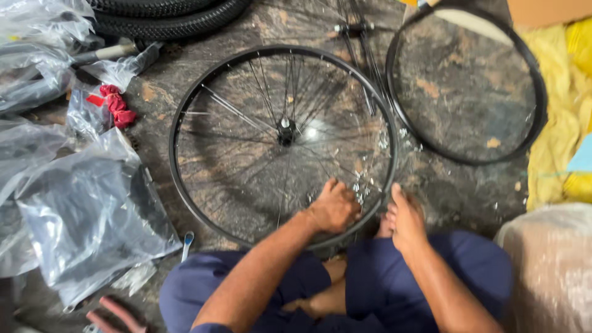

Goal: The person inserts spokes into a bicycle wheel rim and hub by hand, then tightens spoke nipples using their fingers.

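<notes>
I sit on the stone floor (456, 203) with a spoked bicycle wheel (283, 142) lying flat in front of my knees. My left hand (334, 206) rests inside the near edge of the wheel, knuckles up and fingers curled down among the spokes (265, 92) — whether they pinch a spoke or something small I cannot tell, since the fingertips are hidden under the hand. My right hand (406, 217) sits just outside the rim (176, 179) at its near right side, fingers together and pointing away from me, lying against the rim's edge; it looks flat and loose rather than clenched, though its grip is blurred. The hub (285, 131) is at the middle of the wheel, well beyond both hands.

To the right of the wheel, overlapping its far edge, lies a bare black hoop (536, 80) with no spokes. At the top, tyres (166, 18) are stacked. On my left are clear plastic bags (92, 216), a red rag (116, 106) and, near my left knee, a small spanner (187, 242). Pink-handled pliers (114, 316) lie at the bottom left. Yellow cloth (561, 123) covers the floor on the far right — a pale sack (549, 271) stands beside my right leg.
</notes>
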